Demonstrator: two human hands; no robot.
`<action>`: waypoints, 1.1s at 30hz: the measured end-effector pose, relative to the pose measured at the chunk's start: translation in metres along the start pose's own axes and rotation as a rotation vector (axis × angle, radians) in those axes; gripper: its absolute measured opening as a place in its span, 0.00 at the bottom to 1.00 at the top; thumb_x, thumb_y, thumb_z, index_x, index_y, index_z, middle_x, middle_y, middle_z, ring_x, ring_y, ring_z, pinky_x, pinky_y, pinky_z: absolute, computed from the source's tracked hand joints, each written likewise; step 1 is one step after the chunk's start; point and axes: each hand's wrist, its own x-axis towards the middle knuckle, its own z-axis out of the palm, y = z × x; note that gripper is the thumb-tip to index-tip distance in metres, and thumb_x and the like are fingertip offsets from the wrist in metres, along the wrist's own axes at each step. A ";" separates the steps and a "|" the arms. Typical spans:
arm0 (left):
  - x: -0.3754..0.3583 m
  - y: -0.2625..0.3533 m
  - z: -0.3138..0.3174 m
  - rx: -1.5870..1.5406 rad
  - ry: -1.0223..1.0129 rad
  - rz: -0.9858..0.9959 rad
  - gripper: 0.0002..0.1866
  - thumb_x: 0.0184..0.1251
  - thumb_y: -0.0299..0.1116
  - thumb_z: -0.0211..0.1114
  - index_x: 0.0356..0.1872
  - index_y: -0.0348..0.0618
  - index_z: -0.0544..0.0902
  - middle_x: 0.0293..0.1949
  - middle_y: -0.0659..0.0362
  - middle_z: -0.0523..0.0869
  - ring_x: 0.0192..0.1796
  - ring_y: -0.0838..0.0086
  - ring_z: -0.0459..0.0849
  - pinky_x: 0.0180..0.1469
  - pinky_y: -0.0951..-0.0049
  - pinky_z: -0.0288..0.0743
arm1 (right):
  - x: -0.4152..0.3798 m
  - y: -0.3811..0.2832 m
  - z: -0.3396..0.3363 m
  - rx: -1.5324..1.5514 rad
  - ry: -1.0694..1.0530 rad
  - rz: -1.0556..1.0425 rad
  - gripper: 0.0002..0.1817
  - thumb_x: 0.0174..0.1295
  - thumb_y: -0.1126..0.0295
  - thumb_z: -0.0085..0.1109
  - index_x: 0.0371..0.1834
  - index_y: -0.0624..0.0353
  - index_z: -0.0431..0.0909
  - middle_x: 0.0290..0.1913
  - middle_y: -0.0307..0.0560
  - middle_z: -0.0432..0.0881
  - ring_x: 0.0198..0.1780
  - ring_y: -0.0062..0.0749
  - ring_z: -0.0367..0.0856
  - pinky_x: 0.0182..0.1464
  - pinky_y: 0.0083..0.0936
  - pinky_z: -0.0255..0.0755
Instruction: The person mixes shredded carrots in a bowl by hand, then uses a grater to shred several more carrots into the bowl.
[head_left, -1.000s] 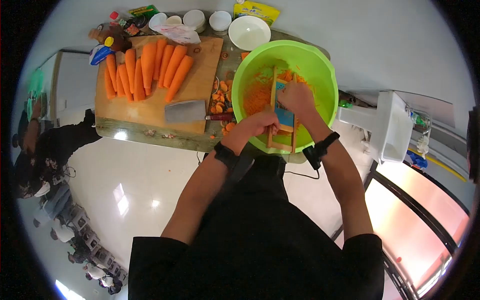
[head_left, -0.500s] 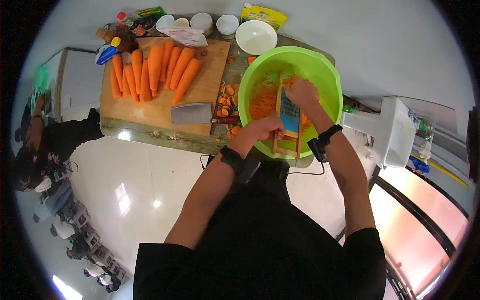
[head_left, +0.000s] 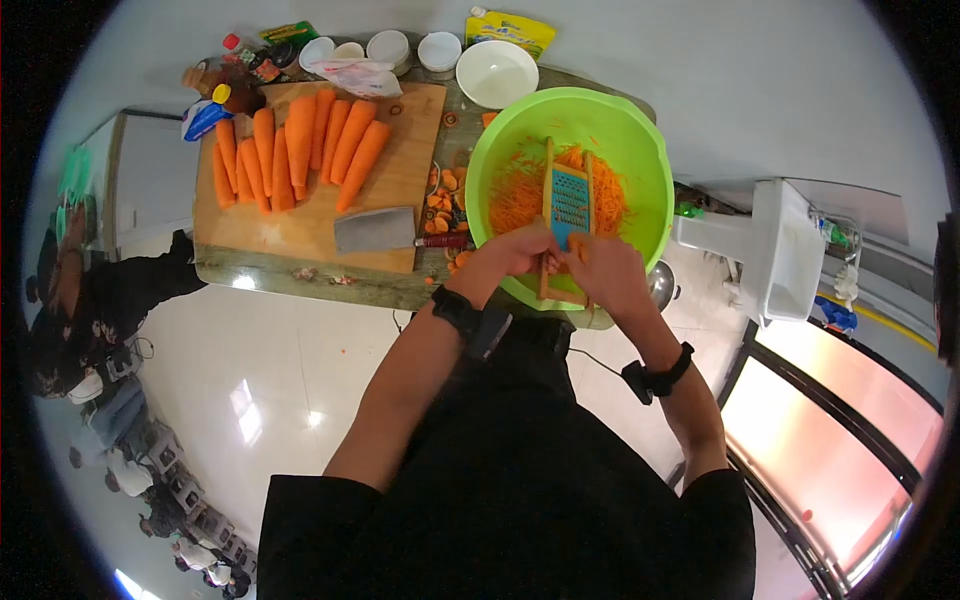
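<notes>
A grater (head_left: 571, 198) with a blue plate in a wooden frame leans inside the lime-green basin (head_left: 650, 150). My left hand (head_left: 525, 250) is closed around the left rail of its frame, near the lower end. Over the lower part of the blue plate, my right hand (head_left: 608, 268) is closed, and a bit of orange carrot (head_left: 578, 244) shows at its fingers; most of the piece is hidden. Shredded carrot (head_left: 517, 197) is heaped in the basin on both sides of the grater.
Several peeled carrots (head_left: 300, 140) lie on a wooden cutting board (head_left: 270, 235), with a cleaver (head_left: 375, 230) at its near right corner. Carrot scraps (head_left: 440, 205) sit between board and basin. Behind stand a white bowl (head_left: 497, 75), small tubs and bottles.
My right hand has slid down the grater toward me, from its upper end to its lower part. My left hand stays on the frame. The view has shifted slightly.
</notes>
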 end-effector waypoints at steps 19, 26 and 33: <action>-0.020 0.007 0.010 0.033 0.077 -0.019 0.05 0.63 0.22 0.61 0.38 0.39 0.76 0.28 0.59 0.77 0.28 0.71 0.77 0.34 0.70 0.76 | 0.034 0.007 -0.003 0.008 -0.029 -0.123 0.17 0.60 0.55 0.54 0.36 0.59 0.78 0.28 0.62 0.83 0.32 0.62 0.84 0.38 0.53 0.79; -0.019 0.002 0.010 -0.028 0.092 -0.007 0.05 0.62 0.24 0.64 0.36 0.39 0.77 0.29 0.58 0.79 0.29 0.69 0.79 0.35 0.68 0.77 | 0.050 0.006 0.008 -0.021 0.025 -0.046 0.17 0.55 0.57 0.57 0.39 0.59 0.79 0.30 0.63 0.83 0.34 0.61 0.84 0.40 0.51 0.78; -0.009 -0.005 0.000 -0.031 0.086 -0.008 0.06 0.61 0.23 0.64 0.26 0.37 0.77 0.26 0.56 0.80 0.29 0.68 0.80 0.36 0.69 0.77 | 0.085 0.010 0.009 -0.055 0.083 -0.087 0.18 0.55 0.57 0.55 0.37 0.62 0.81 0.31 0.65 0.83 0.36 0.61 0.84 0.41 0.52 0.78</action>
